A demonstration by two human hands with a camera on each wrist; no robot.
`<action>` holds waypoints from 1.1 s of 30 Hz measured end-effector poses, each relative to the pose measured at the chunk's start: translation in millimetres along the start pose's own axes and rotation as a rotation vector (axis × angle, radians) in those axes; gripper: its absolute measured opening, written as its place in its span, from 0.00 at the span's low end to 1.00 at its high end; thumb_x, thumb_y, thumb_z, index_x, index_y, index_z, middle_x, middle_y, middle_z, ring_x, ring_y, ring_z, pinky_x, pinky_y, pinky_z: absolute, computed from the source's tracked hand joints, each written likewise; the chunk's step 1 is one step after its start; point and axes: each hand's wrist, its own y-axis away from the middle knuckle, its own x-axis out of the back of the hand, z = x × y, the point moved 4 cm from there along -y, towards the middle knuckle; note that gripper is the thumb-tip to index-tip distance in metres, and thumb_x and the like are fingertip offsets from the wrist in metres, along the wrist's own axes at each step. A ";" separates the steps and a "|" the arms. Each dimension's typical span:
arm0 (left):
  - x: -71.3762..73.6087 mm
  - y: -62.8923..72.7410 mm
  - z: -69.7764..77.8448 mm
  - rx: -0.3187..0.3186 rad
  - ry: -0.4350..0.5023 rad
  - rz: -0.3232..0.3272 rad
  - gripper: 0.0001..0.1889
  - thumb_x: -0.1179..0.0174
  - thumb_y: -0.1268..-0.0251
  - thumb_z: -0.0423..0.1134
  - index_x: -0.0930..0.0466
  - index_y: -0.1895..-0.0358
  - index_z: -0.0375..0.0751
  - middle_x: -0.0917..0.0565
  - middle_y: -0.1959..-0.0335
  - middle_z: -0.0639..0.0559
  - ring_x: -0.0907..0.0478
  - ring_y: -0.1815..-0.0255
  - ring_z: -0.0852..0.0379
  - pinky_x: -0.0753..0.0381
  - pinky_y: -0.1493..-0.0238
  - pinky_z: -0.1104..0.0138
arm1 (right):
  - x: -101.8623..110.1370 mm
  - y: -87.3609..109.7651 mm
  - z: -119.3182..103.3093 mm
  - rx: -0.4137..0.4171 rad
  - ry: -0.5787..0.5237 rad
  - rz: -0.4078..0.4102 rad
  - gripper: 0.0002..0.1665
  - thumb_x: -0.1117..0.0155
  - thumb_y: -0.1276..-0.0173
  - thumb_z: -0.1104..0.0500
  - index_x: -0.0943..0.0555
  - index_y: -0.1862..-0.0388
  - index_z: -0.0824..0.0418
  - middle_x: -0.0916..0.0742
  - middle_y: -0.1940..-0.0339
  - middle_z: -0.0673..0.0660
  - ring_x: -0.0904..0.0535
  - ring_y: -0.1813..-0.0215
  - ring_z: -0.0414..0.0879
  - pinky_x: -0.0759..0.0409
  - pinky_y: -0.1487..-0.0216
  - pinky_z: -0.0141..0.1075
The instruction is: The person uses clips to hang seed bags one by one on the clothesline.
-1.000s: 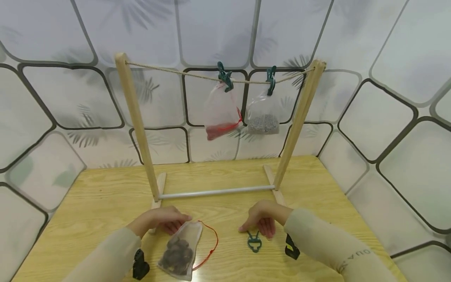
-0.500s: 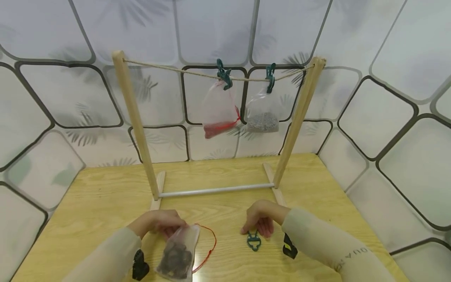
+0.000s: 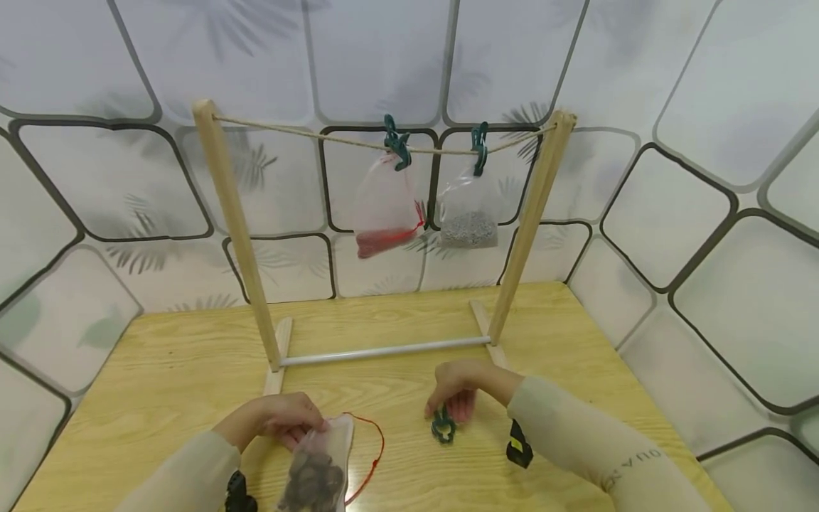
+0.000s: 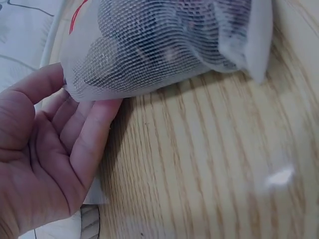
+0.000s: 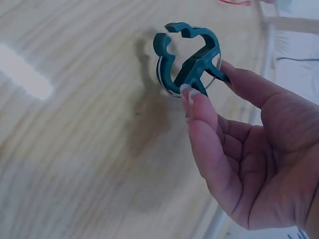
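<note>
My left hand point(image 3: 281, 418) pinches the upper edge of a white mesh drawstring bag point(image 3: 312, 478) between thumb and fingers. Dark, rounded lumps fill the bag, which lies low at the table's front; its red cord point(image 3: 382, 448) loops out to the right. In the left wrist view the mesh bag point(image 4: 149, 50) rests over the wood, with fingertips tucked beneath its edge. My right hand point(image 3: 457, 387) pinches a dark green spring clip point(image 3: 443, 429) by its handles. The right wrist view shows the clip point(image 5: 197, 69) lifted over the table, its jaws slightly apart.
Behind the hands stands a wooden frame point(image 3: 233, 227) with a white rod point(image 3: 384, 351) low across it. From its rope point(image 3: 294, 131), green clips point(image 3: 398, 145) hang a bag with red contents point(image 3: 387, 206) and a bag of grey bits point(image 3: 469, 229). A patterned wall covering point(image 3: 665, 213) encloses the wooden table point(image 3: 192, 355).
The left hand has taken hold of the mesh bag's top edge. The right hand has picked the green clip off the table and turned it. The head view has shifted slightly.
</note>
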 end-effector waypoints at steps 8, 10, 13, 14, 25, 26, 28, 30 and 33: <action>0.0 2.8 7.0 -0.034 0.090 -0.102 0.11 0.45 0.36 0.38 0.20 0.76 0.43 0.22 0.87 0.59 0.26 0.85 0.69 0.24 0.82 0.75 | 23.2 5.1 -8.3 0.128 -0.057 0.072 0.27 0.35 0.39 0.47 0.17 0.89 0.65 0.20 0.92 0.53 0.25 0.91 0.40 0.20 0.82 0.37; -0.7 3.9 10.7 -0.055 0.103 -0.139 0.10 0.46 0.35 0.37 0.20 0.75 0.43 0.20 0.85 0.59 0.24 0.83 0.69 0.23 0.80 0.75 | 29.6 9.8 -12.2 0.166 -0.059 0.122 0.27 0.35 0.38 0.47 0.18 0.90 0.64 0.21 0.93 0.52 0.26 0.91 0.40 0.19 0.80 0.40; -1.5 7.2 19.3 -0.101 0.076 -0.160 0.11 0.46 0.35 0.38 0.22 0.77 0.45 0.21 0.84 0.61 0.26 0.83 0.70 0.24 0.79 0.75 | 36.4 18.1 -18.2 0.229 -0.061 0.190 0.26 0.35 0.38 0.49 0.19 0.91 0.63 0.22 0.94 0.51 0.27 0.91 0.40 0.18 0.78 0.42; -1.4 8.7 23.3 -0.125 0.055 -0.155 0.12 0.46 0.35 0.38 0.23 0.78 0.46 0.23 0.85 0.62 0.27 0.83 0.71 0.25 0.79 0.76 | 37.7 21.0 -20.3 0.256 -0.061 0.206 0.26 0.36 0.38 0.50 0.20 0.91 0.62 0.22 0.94 0.51 0.27 0.91 0.40 0.18 0.78 0.42; 5.1 34.5 76.6 -0.353 -0.162 -0.021 0.13 0.45 0.32 0.40 0.20 0.76 0.39 0.20 0.80 0.58 0.25 0.79 0.66 0.22 0.72 0.68 | 51.3 56.6 -48.0 0.492 0.010 0.404 0.25 0.38 0.35 0.49 0.24 0.90 0.58 0.21 0.93 0.49 0.23 0.87 0.41 0.24 0.82 0.32; 3.9 37.0 80.9 -0.375 -0.188 -0.009 0.14 0.45 0.32 0.39 0.20 0.75 0.37 0.19 0.80 0.58 0.25 0.79 0.66 0.21 0.72 0.67 | 52.7 59.0 -49.8 0.504 0.037 0.438 0.25 0.38 0.35 0.49 0.25 0.90 0.57 0.21 0.93 0.48 0.24 0.88 0.40 0.26 0.82 0.31; 0.3 41.9 89.5 -0.422 -0.241 0.015 0.15 0.46 0.31 0.39 0.19 0.74 0.33 0.19 0.79 0.56 0.25 0.78 0.65 0.21 0.72 0.66 | 55.4 64.5 -52.5 0.524 0.097 0.512 0.25 0.39 0.34 0.49 0.27 0.90 0.55 0.23 0.93 0.46 0.27 0.88 0.37 0.31 0.83 0.29; -3.4 46.5 98.1 -0.476 -0.308 0.059 0.15 0.47 0.31 0.39 0.17 0.72 0.32 0.18 0.78 0.55 0.26 0.78 0.65 0.21 0.71 0.66 | 57.3 70.4 -55.3 0.562 0.172 0.602 0.25 0.39 0.34 0.49 0.29 0.90 0.54 0.26 0.93 0.44 0.33 0.88 0.34 0.37 0.83 0.28; -6.5 54.6 111.4 -0.553 -0.428 0.154 0.15 0.47 0.30 0.41 0.15 0.71 0.38 0.15 0.75 0.54 0.25 0.76 0.64 0.21 0.69 0.67 | 59.6 81.6 -60.9 0.640 0.298 0.748 0.24 0.38 0.35 0.50 0.33 0.89 0.52 0.34 0.92 0.42 0.43 0.88 0.33 0.46 0.83 0.26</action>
